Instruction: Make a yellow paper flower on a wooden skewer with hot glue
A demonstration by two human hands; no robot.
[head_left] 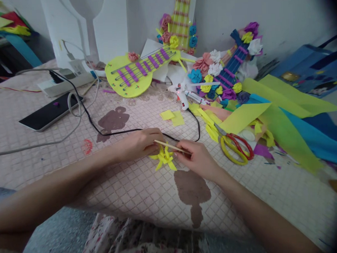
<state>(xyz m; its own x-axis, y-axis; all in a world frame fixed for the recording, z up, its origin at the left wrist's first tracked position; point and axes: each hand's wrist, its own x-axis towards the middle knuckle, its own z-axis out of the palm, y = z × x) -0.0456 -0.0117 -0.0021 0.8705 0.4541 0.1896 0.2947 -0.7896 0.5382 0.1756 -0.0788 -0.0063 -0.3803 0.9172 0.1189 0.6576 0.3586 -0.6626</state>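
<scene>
1. Yellow guitar shape: eleven o'clock from the yellow flower.
2. Right hand, three o'clock: fingers pinching a stick.
3. Left hand, ten o'clock: fingers curled, grip unclear.
4. Glue gun, one o'clock: markings unreadably small.
5. Flower: between the hands.

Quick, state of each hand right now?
Left hand: fingers curled at the yellow paper flower; whether it grips cannot be told.
Right hand: closed, holding a thin stick.

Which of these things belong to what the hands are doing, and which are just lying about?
In the work, it seems:
thin stick, in the right hand
yellow paper flower, between it and the left hand
glue gun and scissors, perhaps, both nearby

Probably just lying about:
flat dark device
blue bag
yellow guitar
</scene>
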